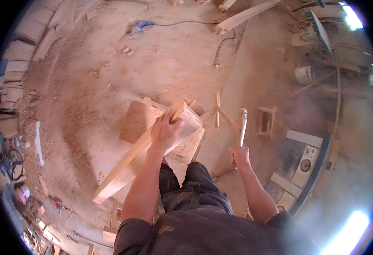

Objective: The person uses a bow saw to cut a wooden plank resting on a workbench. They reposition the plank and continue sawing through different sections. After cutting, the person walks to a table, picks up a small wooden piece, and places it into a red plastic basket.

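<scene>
A thick pale timber beam (131, 170) lies slanted across a low wooden block or stool (137, 121), its far end raised toward the middle of the head view. My left hand (166, 132) is closed over the beam near that far end. A short wooden piece (197, 107) sticks out at the beam's end. To the right, my right hand (240, 156) grips the pale handle of what looks like a hammer (242, 127), held upright and apart from the beam. The tool's head is small and only partly clear.
Sawdust and chips cover the floor. Loose wood sticks (217, 111) and a small wooden frame (266, 121) lie to the right. Farther off are a blue corded power tool (142, 27), a long timber (248, 16) and a white bucket (304, 75). Stacked planks (18, 63) line the left.
</scene>
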The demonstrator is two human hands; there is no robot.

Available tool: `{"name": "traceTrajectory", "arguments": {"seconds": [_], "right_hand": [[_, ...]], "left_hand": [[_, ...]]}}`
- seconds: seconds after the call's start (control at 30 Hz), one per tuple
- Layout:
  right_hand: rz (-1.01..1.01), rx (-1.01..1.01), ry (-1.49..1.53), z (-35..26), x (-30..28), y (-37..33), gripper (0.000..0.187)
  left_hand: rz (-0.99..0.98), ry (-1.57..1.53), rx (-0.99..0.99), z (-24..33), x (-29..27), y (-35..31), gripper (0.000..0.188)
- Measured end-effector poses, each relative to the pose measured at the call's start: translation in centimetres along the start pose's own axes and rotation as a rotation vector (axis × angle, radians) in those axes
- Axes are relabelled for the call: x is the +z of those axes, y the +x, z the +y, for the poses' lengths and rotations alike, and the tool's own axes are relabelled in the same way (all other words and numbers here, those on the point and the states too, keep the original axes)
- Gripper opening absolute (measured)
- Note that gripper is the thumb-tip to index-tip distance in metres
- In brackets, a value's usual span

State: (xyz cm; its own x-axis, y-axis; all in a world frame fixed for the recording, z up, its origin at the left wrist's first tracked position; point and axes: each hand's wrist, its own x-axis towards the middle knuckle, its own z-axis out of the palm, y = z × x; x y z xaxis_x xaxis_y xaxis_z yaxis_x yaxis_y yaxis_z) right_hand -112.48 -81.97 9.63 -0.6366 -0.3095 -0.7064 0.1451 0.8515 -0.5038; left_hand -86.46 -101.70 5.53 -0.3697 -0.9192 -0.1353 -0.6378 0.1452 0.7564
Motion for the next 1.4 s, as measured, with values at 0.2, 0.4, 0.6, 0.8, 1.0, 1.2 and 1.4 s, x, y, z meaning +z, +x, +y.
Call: {"name": "traceTrajectory", "arguments": {"seconds": [0.2, 0.4, 0.6, 0.8, 1.0, 1.2, 1.4], "right_hand": [[-0.144, -0.240, -0.395, 8.5, 3.6, 17.2, 0.020], [-0.145, -0.444, -0.590, 6.1, 10.5, 23.9, 0.029], [-0.410, -0.571, -0.652, 8.7, 14.5, 29.9, 0.031], [-0.610, -0.603, -0.516, 15.4, 17.4, 25.9, 0.033], [-0.496, -0.677, -0.787, 10.4, 12.0, 38.3, 0.026], [-0.494, -0.969, -0.906, 10.8, 8.7, 23.4, 0.017], [-0.530, -1.285, -1.114, 13.4, 11.1, 14.5, 0.031]], "left_hand": [[-0.408, 0.260, 0.174, 6.6, -2.8, 5.6, 0.097], [-0.712, 0.647, 0.259, 9.3, -2.4, 9.3, 0.097], [-0.632, 0.754, 0.300, 10.0, -2.2, 7.7, 0.083], [0.011, 0.599, 0.110, 6.2, 0.1, -3.3, 0.054], [0.232, 0.192, -0.156, 6.0, 6.4, -19.5, 0.049], [-0.162, -0.170, -0.837, 0.5, 13.9, -47.5, 0.057], [0.834, -0.442, -1.234, -5.5, 23.4, -71.4, 0.063]]}}
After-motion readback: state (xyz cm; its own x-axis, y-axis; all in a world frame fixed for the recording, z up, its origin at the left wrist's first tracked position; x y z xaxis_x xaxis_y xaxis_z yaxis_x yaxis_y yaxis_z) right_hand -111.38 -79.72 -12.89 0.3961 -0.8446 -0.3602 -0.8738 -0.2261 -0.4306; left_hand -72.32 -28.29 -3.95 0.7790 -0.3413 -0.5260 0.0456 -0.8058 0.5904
